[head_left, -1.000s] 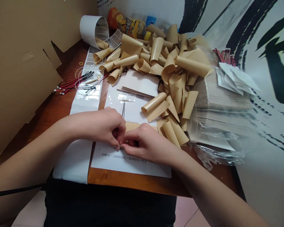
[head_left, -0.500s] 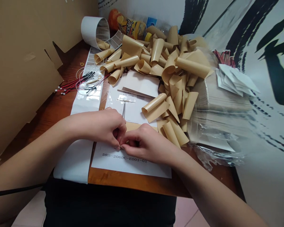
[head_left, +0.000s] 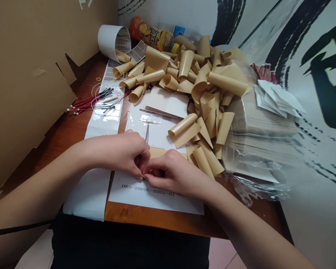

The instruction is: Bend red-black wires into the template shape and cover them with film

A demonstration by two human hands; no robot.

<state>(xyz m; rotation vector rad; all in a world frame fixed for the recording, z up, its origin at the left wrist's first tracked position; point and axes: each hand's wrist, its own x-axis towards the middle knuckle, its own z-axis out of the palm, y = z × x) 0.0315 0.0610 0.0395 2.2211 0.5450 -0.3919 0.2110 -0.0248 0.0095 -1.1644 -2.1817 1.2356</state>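
Our left hand (head_left: pixel 128 152) and right hand (head_left: pixel 169 172) meet, fingertips pinched together; we cannot tell on what. Flat tan paper (head_left: pixel 158 152) shows just beyond, bordering both, running crosswise; a white, black-lettered paper sheet (head_left: pixel 156 201) lies below our hands.

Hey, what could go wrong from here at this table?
The left hand and right hand pinch close together, largely hiding what's between, so a slip might go unnoticed. Curled brown papers lie beside the right hand and could get knocked. Red and black wires lie crossed and might tangle.
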